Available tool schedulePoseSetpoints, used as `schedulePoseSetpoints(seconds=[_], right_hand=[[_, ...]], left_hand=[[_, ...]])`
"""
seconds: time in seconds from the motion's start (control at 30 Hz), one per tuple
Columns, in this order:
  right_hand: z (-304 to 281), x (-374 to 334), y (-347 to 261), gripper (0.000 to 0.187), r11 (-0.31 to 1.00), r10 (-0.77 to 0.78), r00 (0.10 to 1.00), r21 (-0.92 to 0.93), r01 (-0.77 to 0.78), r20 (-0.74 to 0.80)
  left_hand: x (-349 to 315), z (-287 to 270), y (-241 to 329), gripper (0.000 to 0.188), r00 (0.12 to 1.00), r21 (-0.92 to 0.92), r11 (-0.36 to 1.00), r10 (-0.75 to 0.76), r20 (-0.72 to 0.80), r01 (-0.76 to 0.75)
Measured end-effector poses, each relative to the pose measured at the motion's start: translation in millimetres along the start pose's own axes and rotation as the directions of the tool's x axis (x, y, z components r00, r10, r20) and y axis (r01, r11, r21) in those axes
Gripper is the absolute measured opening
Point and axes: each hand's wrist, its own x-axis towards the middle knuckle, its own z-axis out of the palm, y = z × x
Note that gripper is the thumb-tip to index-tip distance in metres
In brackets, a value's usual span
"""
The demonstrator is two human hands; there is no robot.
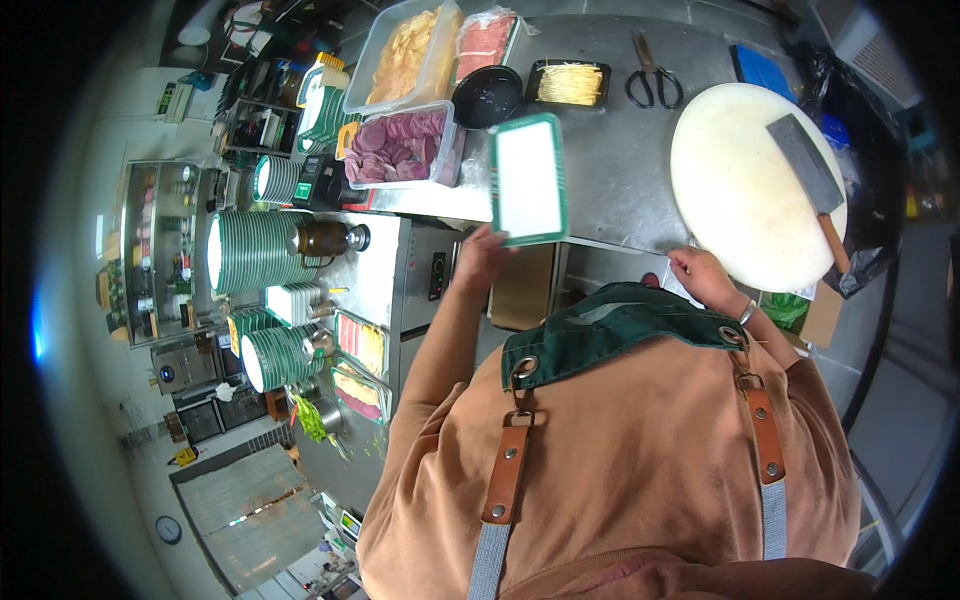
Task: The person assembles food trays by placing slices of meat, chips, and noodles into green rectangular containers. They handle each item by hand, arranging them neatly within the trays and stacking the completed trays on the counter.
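My left hand (482, 258) grips the near left corner of a rectangular white plate with a green rim (530, 180), which lies over the steel worktable's front edge with nothing on it. My right hand (702, 277) is at the table edge beside a round white cutting board (740, 170). Its fingers are curled, and a whitish sheet shows just below them; whether they hold it is unclear. On the board lies a cleaver (806, 165) with a wooden handle. Beyond the plate are a black tray of pale yellow strips (569, 84) and a black bowl (487, 97).
To the left stand clear tubs of purple slices (395, 145) and yellowish slices (408, 55). A plate of pink meat slices (485, 45) sits behind. Scissors (653, 80) lie near the board. Stacked green-rimmed plates (260, 250) fill the left counter. A black plastic bag (870, 210) hangs at right.
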Motion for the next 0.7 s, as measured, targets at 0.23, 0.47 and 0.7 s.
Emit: schedulePoseSetpoints(seconds=[0.23,0.47,0.7], right_hand=[[-10,16,9,0.016,0.996,-0.086,0.996,0.026,0.087,-0.016],[-9,21,3,0.018,0.999,0.010,1.000,0.034,-0.010,-0.003],[-6,56,-18,0.016,0.999,0.003,0.996,-0.048,-0.007,-0.086]], left_hand=[[28,56,-59,0.039,0.995,0.091,0.991,-0.093,-0.041,0.097],[65,51,-55,0.045,0.984,0.477,0.877,0.128,-0.121,-0.055],[101,53,-38,0.040,0.981,0.734,0.650,0.131,0.146,-0.196]])
